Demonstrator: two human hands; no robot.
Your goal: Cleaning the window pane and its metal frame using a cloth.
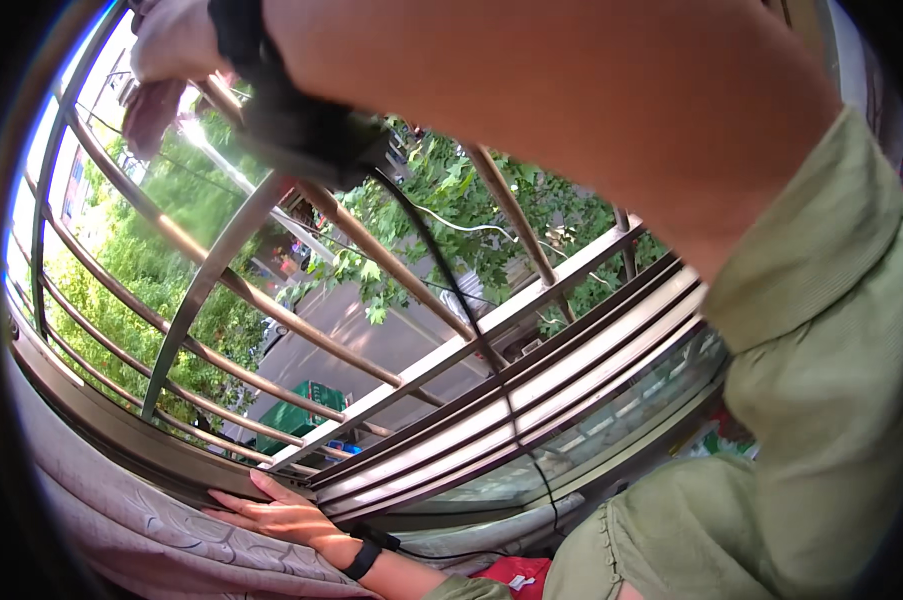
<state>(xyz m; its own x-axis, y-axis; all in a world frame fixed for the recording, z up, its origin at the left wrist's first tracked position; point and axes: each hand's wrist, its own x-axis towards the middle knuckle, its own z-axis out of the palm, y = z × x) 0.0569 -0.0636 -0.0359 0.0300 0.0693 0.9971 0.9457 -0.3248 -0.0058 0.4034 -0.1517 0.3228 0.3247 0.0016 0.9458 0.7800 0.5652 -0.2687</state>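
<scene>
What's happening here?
A person in a green top is at a barred window. Their left hand lies open where the window frame meets a pale curtain. The right hand is raised near the metal bars, too blurred to tell if it grips anything.

Head-worn fisheye, downward, near window bars [215, 255]

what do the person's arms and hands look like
The right hand and left hand are gloveless. The right arm has a loose light-green sleeve, a black wrist strap and a blurred black box with a black cable. The left wrist wears a black band; a little green sleeve shows behind it.
</scene>
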